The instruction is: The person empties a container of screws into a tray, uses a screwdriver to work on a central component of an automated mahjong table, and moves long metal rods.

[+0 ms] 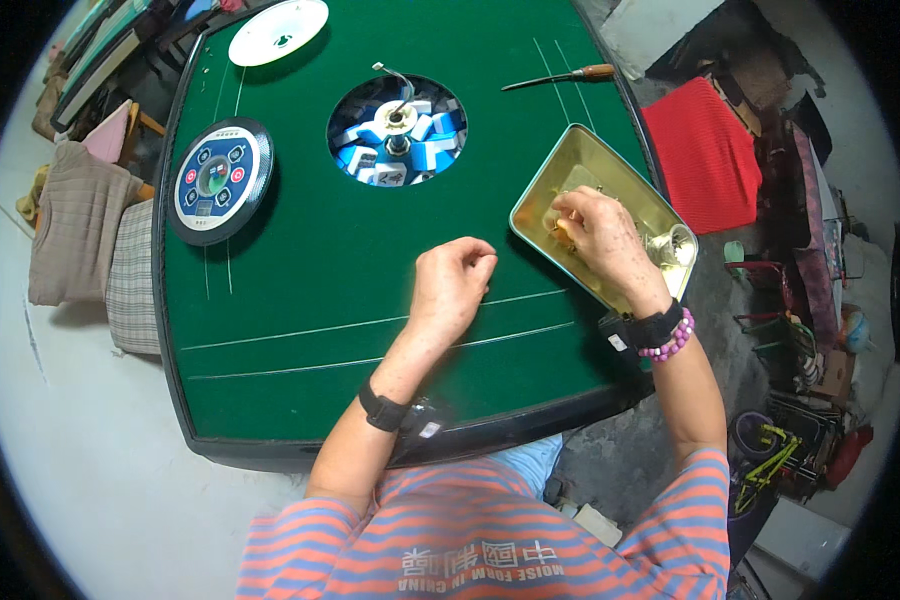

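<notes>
My left hand (453, 283) is closed over the green felt table (370, 260), left of the tin; what its curled fingers hold, if anything, is hidden. My right hand (600, 240) reaches into an open rectangular metal tin (535, 195), fingers pinched at a small yellowish object (566, 234) I cannot make out. A round translucent item (675, 248) and other small pieces lie in the tin. At the table's middle is a round opening with blue-and-white parts (425, 150), a central shaft and a loose cable with a white connector (378, 68).
A round button panel (220, 180) sits at the left, a white disc (278, 30) at the back and a wooden-handled screwdriver (560, 78) at the back right. Cushioned seats (85, 220) stand left of the table, a red cloth (700, 150) right, a bicycle (770, 460) lower right.
</notes>
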The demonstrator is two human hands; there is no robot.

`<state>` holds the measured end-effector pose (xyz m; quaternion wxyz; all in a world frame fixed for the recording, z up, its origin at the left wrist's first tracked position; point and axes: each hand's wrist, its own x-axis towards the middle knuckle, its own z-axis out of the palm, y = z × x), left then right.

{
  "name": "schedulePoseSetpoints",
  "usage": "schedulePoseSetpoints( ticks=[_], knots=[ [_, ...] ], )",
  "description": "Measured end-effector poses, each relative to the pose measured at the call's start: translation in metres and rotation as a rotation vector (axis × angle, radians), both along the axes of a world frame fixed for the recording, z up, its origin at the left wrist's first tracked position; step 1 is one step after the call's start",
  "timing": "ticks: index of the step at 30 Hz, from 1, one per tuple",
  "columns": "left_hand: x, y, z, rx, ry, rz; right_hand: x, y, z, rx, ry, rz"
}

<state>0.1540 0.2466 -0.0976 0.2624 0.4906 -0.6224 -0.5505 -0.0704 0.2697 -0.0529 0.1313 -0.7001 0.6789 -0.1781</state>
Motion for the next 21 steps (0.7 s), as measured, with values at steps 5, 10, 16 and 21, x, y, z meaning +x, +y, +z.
schedulePoseSetpoints(
  ticks=[5, 10, 16, 21],
  knots=[
    [0.017, 0.003, -0.003, -0.165, -0.02, -0.055, 0.014, -0.004, 0.0, 0.141, 0.048, -0.023],
    [0.025, 0.004, -0.007, -0.122, 0.047, -0.116, 0.013, 0.001, -0.008, 0.059, 0.099, -0.053],
    [0.03, 0.008, -0.006, 0.132, 0.174, -0.096, 0.013, -0.003, -0.008, -0.001, 0.262, -0.024],
    [0.04, 0.001, -0.009, 0.321, 0.403, -0.047, 0.055, -0.006, 0.021, -0.082, -0.129, -0.017]
  ],
)
